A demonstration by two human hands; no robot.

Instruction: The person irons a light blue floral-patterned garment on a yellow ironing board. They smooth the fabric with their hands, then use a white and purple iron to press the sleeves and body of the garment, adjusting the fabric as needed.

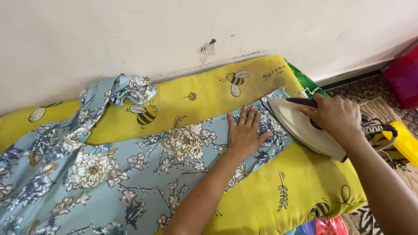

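The right hand [337, 115] was closed around the dark handle of a white iron [305, 128], whose soleplate rested on the end of a pale blue floral garment [130, 174]. The left hand [244, 132] lay flat and fully open, fingers spread, pressing the fabric just beside the iron's tip; it gripped nothing. The garment was spread across a yellow padded cover [278, 191] printed with bees, set against a white wall [130, 35].

By judgement, pressing was at an early stage: the strip beneath the 2 hands lay smooth, while the broad section at left showed folds and the far corner [130, 87] was bunched near the wall. Most of the cloth remained to be worked.

Open cover lay on both sides of the garment strip. The wall closed off the far edge, and the cover's right corner fell away just past the iron, where a yellow object [405, 139] and a red item [405, 78] lay on the floor
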